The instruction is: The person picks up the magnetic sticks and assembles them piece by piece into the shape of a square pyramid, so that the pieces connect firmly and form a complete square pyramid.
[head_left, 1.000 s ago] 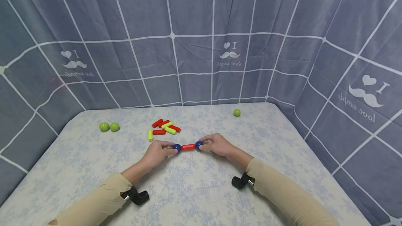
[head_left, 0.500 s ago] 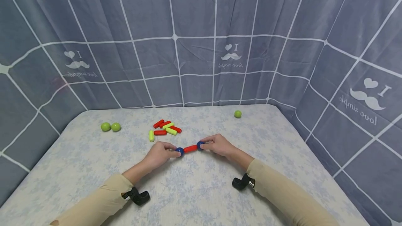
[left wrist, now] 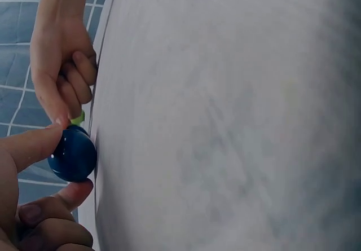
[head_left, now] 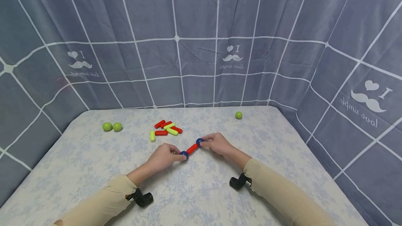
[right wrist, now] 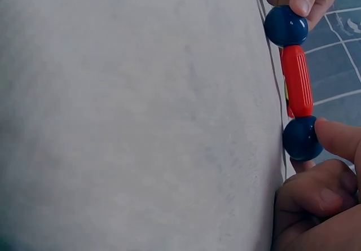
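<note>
Red rod (head_left: 192,149): is bridging two blue balls in front of the person, slanting so that its left end is coming nearer the body; whether it is touching the table (head_left: 194,198), I cannot tell.
Near blue ball (head_left: 184,155): is capping the rod's left end, apparently serving as the handle there.
Far blue ball (head_left: 200,142): is capping the right end; holding by the balls is probably keeping the rod bare and letting both ends be steered together.
Loose rods (head_left: 172,131): are lying in a red and lime cluster beyond the left hand, seemingly staying within reach.
Green balls (head_left: 117,126): are resting, two side by side at far left, one well apart at far right.
Left hand (head_left: 164,156): is pinching the near ball between thumb and finger, the other fingers curling under.
Right hand (head_left: 220,143): is gripping the far ball likewise, reaching slightly farther forward.
Sleeves (head_left: 276,191): are angling inward from both sides, a black mount (head_left: 143,198) jutting from each cuff.
</note>
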